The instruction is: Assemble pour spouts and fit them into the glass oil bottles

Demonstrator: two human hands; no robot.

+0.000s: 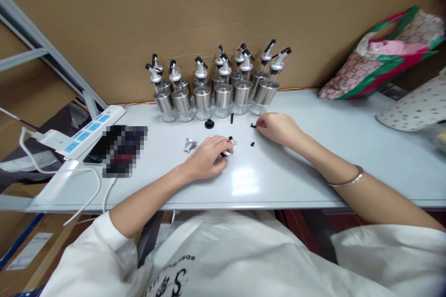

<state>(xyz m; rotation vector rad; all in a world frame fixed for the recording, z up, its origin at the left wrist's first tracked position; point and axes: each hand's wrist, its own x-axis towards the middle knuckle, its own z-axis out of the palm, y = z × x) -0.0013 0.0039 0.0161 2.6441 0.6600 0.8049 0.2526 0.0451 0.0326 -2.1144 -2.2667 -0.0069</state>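
My left hand [208, 158] rests on the white table [313, 167] with its fingers curled around a silver pourer cap [228, 148] with a black top. My right hand [277, 128] lies a little to the right, its fingertips pinched on a small black part [253, 125]. Between the hands lies another tiny black piece [252, 144]. A loose silver spout [189, 145] lies left of my left hand. A black round stopper [209, 124] and a short black stick [232, 118] lie just behind the hands.
Several steel-and-glass dispenser bottles [218, 90] with spouts stand in rows at the back by a cardboard wall. A white power strip [88, 130], cables and a dark blurred object [121, 148] sit at the left. A colourful bag [383, 55] and spotted cloth [414, 106] lie at the right.
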